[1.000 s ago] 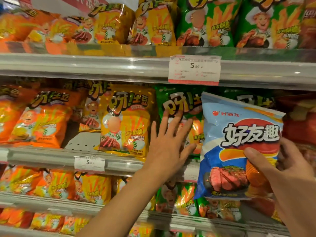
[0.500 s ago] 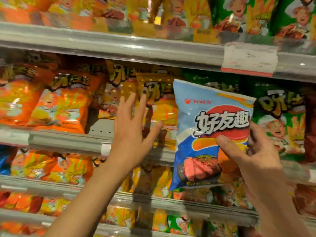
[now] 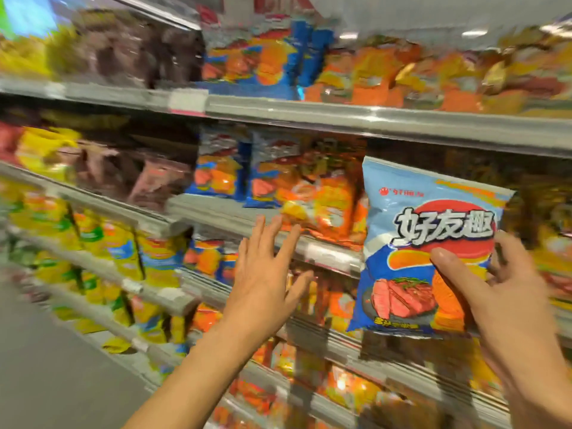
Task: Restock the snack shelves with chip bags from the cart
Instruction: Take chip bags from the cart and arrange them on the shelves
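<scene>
A light-blue chip bag (image 3: pixel 414 212) with a red circle, bold characters and a steak picture is held upright in my right hand (image 3: pixel 495 292), thumb across its front, in front of the snack shelves (image 3: pixel 340 119). My left hand (image 3: pixel 263 274) is raised with fingers spread and holds nothing, hovering before the edge of the middle shelf. Matching blue bags (image 3: pixel 216 168) stand on the middle shelf, and more blue bags (image 3: pixel 257 63) sit on the shelf above. The view is heavily blurred.
Orange bags (image 3: pixel 322 205) sit beside the blue ones on the middle shelf. Yellow bags (image 3: pixel 117 249) fill the lower shelves at left, dark brownish bags (image 3: pixel 130 174) stand further left. Grey floor (image 3: pixel 55 373) shows at lower left. The cart is out of view.
The view has swung left along the aisle, from orange, yellow and green bags to a section with blue bags. Both hands keep their pose; the right hand still grips the blue bag.
</scene>
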`<state>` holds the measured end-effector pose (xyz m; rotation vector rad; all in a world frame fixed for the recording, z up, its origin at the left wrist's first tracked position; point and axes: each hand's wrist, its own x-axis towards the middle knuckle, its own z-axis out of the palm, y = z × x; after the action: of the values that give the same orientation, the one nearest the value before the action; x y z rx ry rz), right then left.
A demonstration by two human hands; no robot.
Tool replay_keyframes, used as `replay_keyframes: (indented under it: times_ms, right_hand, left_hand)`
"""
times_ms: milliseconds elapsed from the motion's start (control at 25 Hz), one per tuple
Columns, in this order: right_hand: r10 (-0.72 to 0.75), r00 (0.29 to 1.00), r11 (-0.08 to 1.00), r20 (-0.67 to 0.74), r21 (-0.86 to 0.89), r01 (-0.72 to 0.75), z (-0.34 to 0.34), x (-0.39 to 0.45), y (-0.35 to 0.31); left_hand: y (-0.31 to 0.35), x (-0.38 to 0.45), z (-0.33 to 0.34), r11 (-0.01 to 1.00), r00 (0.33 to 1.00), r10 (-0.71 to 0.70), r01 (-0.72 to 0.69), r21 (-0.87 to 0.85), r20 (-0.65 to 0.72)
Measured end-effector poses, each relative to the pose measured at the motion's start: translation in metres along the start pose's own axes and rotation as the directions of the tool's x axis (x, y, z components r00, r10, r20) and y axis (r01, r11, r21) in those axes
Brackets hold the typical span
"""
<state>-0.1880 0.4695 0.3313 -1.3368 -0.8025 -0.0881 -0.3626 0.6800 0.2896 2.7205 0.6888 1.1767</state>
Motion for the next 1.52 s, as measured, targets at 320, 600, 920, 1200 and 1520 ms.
replay_keyframes:
  times_ms: [320, 600, 920, 1200, 1520]
  right_hand:
    - [0.003, 0.997, 0.996, 0.072, 0.086, -0.009, 0.187, 0.023, 0.013]
    - [-0.027, 0.998, 0.984, 0.056, 0.178, 0.016, 0.329, 0.079, 0.046]
    - [-0.042, 0.999, 0.999, -0.01, -0.005, 0.042, 0.458, 0.13, 0.075]
    - [0.034, 0.983, 0.998, -0.183, -0.048, -0.043, 0.495, 0.121, 0.088]
    - [0.173, 0.98, 0.985, 0.099, -0.043, -0.169, 0.475, 0.096, 0.088]
  left_hand:
    - [-0.157, -0.014, -0.058, 0.987, 0.994, -0.112, 0.113, 0.114, -0.018]
    - [-0.272, 0.017, -0.059, 0.976, 0.981, -0.188, 0.183, 0.119, 0.037]
    - [-0.349, 0.11, -0.043, 0.927, 0.963, -0.268, 0.264, -0.266, 0.019]
    - [-0.394, 0.165, -0.006, 0.634, 0.942, -0.113, 0.313, -0.707, 0.316]
    - [-0.434, 0.183, 0.007, 0.424, 0.868, 0.188, 0.349, -0.836, 0.459]
